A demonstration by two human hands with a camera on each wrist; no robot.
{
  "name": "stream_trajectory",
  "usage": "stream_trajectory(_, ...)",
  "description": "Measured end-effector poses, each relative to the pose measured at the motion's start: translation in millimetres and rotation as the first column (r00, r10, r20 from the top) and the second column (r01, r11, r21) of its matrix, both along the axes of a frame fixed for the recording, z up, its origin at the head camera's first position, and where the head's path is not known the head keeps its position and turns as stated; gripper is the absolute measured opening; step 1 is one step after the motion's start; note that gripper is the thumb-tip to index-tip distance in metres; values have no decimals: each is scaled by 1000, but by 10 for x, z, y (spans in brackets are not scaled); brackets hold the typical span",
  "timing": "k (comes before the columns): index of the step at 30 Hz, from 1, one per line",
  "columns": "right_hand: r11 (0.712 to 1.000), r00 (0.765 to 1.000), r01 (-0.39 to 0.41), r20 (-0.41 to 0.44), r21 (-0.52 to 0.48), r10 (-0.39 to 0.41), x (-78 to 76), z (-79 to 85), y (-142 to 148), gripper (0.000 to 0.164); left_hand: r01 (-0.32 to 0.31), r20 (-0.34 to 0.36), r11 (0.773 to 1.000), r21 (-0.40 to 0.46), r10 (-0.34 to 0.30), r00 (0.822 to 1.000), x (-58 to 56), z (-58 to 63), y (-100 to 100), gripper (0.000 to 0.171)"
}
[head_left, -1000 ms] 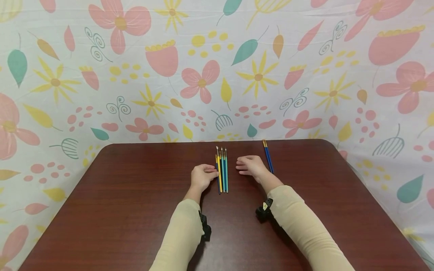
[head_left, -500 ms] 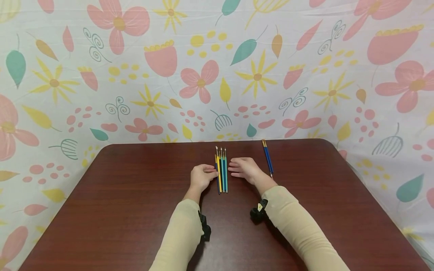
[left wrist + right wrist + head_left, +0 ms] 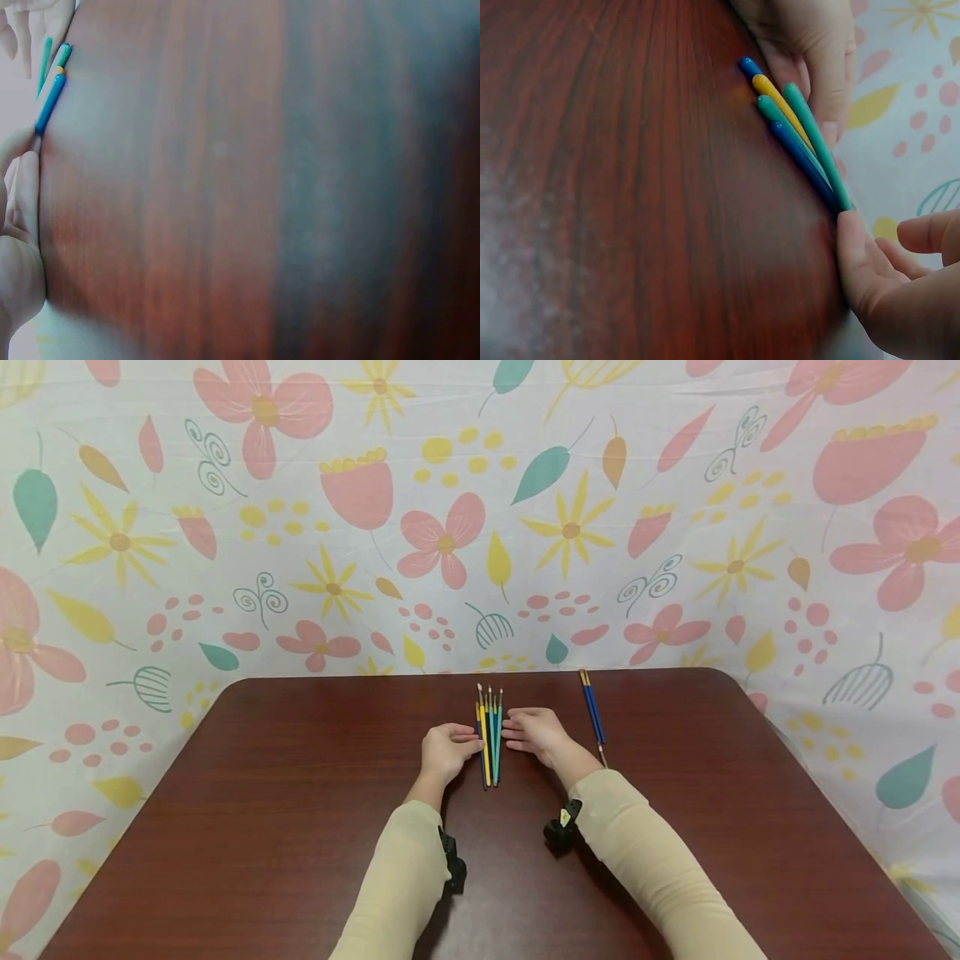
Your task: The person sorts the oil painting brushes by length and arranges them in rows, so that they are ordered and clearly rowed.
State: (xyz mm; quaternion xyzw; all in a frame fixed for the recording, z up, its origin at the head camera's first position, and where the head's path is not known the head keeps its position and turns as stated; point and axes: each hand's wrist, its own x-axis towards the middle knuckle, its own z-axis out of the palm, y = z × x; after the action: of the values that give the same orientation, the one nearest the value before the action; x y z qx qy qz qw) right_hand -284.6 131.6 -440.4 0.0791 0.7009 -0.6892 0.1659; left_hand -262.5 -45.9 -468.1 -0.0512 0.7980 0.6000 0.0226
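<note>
Several thin paintbrushes lie side by side between my hands in the head view, bristles toward the far edge. At the left of the row are a dark blue brush (image 3: 483, 773) and a yellow brush (image 3: 486, 743). My left hand (image 3: 446, 753) rests against that side, thumb touching the row. On the other side, the fingers of my right hand (image 3: 536, 733) press against a teal brush (image 3: 498, 745), which leans at an angle. From the right wrist, the teal brush (image 3: 817, 142) lies over the handles of other brushes, and the right thumb stands apart from it.
Blue brushes (image 3: 592, 706) lie near the far edge on the right, one partly hidden by the right forearm. The brown table (image 3: 300, 827) ends at a floral cloth (image 3: 450, 460). Black wrist cameras (image 3: 453, 864) are strapped at both cuffs.
My right hand has moved left until its fingers meet the row. The rightmost teal brush has shifted left at its handle end and now slants. My left hand has stayed in place.
</note>
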Motion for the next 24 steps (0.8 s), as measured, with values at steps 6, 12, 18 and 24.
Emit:
stream_trajectory(6,991,1000,16,-27,133,-13,-38,8,-63,37,1,-3,1000,-15,-1,1000,6,6,1,27)
stream_trajectory(12,955,996,32,-89,295,-6,-90,-20,-139,36,8,-4,1000,-24,-8,1000,7,15,0,27)
stream_trajectory(18,905,992,47,-129,423,9,-91,-30,-208,36,4,17,1000,-10,-4,1000,-2,11,-3,26)
stream_trajectory(24,870,991,75,-132,488,-11,-96,-23,-254,32,6,18,1000,-23,-6,1000,0,16,-3,25)
